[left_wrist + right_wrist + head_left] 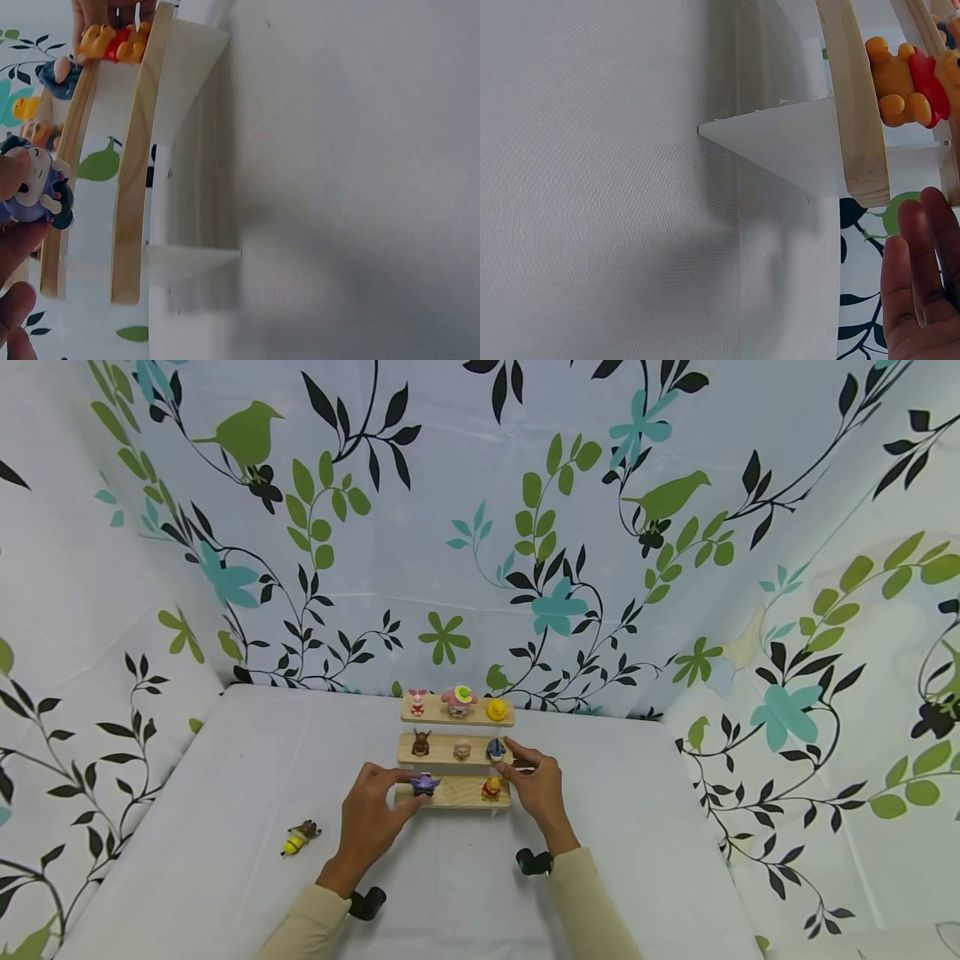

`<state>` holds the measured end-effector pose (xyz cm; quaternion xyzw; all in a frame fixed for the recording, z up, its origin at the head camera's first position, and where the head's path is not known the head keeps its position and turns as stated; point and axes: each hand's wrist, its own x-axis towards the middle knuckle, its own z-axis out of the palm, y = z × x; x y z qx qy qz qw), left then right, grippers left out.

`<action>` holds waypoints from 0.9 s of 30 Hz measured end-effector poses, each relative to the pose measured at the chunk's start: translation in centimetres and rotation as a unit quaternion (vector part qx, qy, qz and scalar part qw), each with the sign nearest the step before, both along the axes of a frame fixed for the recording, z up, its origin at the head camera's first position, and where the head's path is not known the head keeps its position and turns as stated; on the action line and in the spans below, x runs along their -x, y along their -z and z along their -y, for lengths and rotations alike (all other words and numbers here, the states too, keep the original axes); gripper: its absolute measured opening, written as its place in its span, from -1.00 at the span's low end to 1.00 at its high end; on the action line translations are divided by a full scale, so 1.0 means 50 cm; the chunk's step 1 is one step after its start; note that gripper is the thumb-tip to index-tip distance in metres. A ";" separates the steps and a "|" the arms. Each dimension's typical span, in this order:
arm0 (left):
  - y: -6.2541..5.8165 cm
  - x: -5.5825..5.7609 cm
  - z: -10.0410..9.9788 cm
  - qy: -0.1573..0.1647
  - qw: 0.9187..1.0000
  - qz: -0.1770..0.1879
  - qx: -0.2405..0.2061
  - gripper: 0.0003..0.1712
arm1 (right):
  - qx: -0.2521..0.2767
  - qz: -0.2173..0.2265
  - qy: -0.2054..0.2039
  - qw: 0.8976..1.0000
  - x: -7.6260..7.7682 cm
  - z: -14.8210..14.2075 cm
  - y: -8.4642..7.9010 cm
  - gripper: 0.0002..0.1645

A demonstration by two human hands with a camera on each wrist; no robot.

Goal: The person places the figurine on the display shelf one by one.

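In the head view a three-tier wooden display stand holds small toy figures. My left hand pinches a purple figurine between thumb and fingers, at the left end of the lowest tier. At the stand's right side is my right hand, its index finger and thumb close by a blue donkey figurine on the middle tier. The right wrist view shows its other fingers extended beside the tier's end. A Winnie the Pooh figurine sits at the lowest tier's right end.
The top tier carries a pink piglet figurine, a pink-hooded figurine and a yellow duck. On the middle tier are a brown figurine and a small beige one. A yellow-and-brown figurine lies on the white tabletop at left.
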<state>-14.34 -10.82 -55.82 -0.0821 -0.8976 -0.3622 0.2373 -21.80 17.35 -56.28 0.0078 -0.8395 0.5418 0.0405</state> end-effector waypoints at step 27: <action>0.044 0.022 -0.106 -0.018 1.000 -0.008 0.018 -0.51 | 0.005 0.005 0.006 1.000 0.003 0.001 0.001 -0.40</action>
